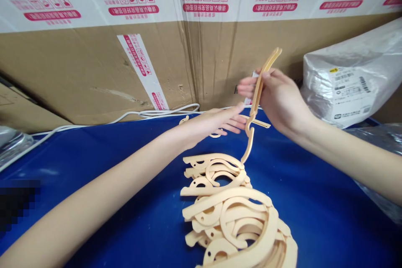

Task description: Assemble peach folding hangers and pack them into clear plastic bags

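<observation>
My right hand [279, 96] is closed around a cream plastic hanger [258, 92] held nearly upright above the blue table [103, 167]. The hanger's upper end points up and right, and its lower curved end hangs down toward a pile. My left hand [216, 121] reaches forward with its fingers stretched flat, the fingertips touching the hanger's lower part near a small crosspiece. It grips nothing. A stack of several cream hanger pieces [232, 213] lies on the table in front of me, below both hands.
A large taped cardboard box [125, 50] forms a wall behind the table. A white cable [150, 114] runs along its base. A wrapped plastic parcel with a label [348, 79] sits at the right. Clear plastic lies at the far left edge [11, 142].
</observation>
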The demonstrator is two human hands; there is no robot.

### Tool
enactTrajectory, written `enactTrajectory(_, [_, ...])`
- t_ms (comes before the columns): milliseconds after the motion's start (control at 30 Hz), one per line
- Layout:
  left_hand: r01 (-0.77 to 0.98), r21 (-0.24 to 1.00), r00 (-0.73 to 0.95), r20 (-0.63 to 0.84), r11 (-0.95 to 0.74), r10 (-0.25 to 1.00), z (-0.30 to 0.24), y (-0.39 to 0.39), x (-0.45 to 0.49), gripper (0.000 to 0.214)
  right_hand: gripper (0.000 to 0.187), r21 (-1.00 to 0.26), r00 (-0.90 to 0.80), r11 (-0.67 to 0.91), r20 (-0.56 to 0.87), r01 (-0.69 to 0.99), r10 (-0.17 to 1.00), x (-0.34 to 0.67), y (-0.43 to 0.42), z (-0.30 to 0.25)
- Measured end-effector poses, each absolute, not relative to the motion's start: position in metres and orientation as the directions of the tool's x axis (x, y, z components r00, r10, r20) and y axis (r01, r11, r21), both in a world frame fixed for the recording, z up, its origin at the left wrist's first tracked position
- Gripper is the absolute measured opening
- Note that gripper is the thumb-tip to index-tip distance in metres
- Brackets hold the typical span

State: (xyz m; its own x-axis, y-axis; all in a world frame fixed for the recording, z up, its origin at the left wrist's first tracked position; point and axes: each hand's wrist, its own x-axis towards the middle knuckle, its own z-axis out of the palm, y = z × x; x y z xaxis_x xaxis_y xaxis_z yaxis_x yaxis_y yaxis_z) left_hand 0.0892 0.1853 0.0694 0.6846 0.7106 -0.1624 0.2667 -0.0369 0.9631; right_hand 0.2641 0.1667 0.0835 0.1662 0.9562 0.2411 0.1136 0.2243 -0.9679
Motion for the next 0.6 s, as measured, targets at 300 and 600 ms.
enactTrajectory(300, [-0.06,0.918,0.649,-0.262,0.391,0.715,0.071,0.189,0.089,0.043,0.012,-0.903,0.208,0.43,0.422,0.008,0.882,0.262,0.158,0.087])
enactTrajectory(600, [-0.19,0.939,0.507,-0.154,0.285,0.848,0.083,0.19,0.088,0.024,0.017,-0.657,0.073,0.451,0.61,0.605,0.789,0.274,0.153,0.078])
